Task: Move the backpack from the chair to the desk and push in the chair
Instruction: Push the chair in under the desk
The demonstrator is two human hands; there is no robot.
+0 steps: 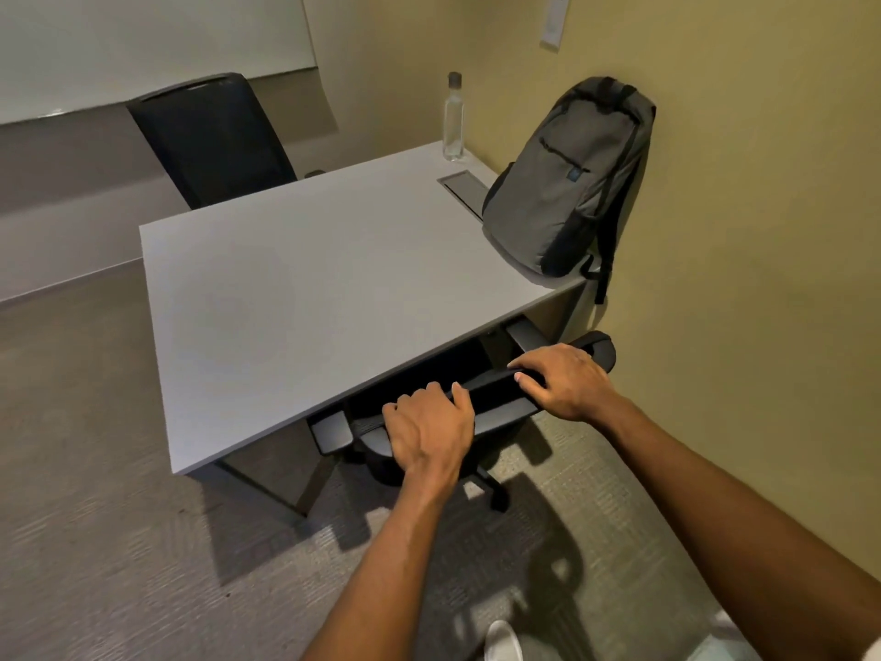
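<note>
The grey backpack stands upright on the right end of the grey desk, leaning against the yellow wall, one strap hanging past the desk's edge. The black office chair sits at the desk's near edge with its seat under the desktop and its armrests just below the top. My left hand grips the top of the chair's backrest on the left. My right hand grips the same backrest top on the right.
A clear water bottle stands at the desk's far right corner beside a cable hatch. A second black chair faces the desk's far side. The yellow wall runs close along the right. Carpet covers the floor to the left.
</note>
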